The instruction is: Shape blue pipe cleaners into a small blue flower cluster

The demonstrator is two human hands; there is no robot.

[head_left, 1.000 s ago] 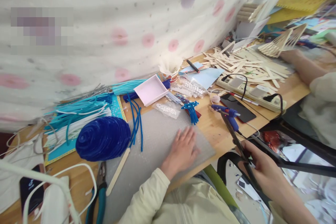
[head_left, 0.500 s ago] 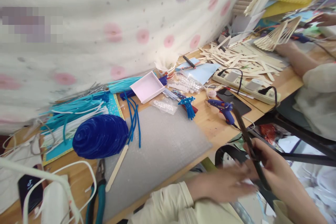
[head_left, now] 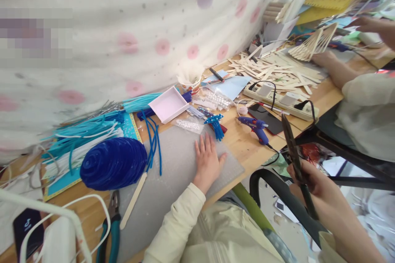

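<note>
My left hand (head_left: 208,163) lies flat on the grey mat (head_left: 179,152), fingers stretched out and apart, holding nothing. Its fingertips are close to a bundle of blue pipe cleaners with pearl beads (head_left: 217,126) and a small bag of white beads (head_left: 189,124). Off the table's edge at the right, my right hand (head_left: 317,185) is closed around a pair of dark scissors (head_left: 291,148), their tip pointing up. On the mat's left side sits a dark blue wound oval form (head_left: 113,163), with loose blue pipe cleaners (head_left: 154,141) and a wooden stick (head_left: 133,201) beside it.
A blue glue gun (head_left: 255,128) lies near a dark phone (head_left: 268,118) and a power strip (head_left: 282,102). Pliers (head_left: 112,226) lie at the front left. A pink box (head_left: 168,104) stands behind the mat. Another person's hand (head_left: 327,61) is by a wooden-stick fan.
My left hand has moved left from beside the right hand and now rests flat on the mat. The right hand still holds the scissors. The view has shifted slightly.
</note>
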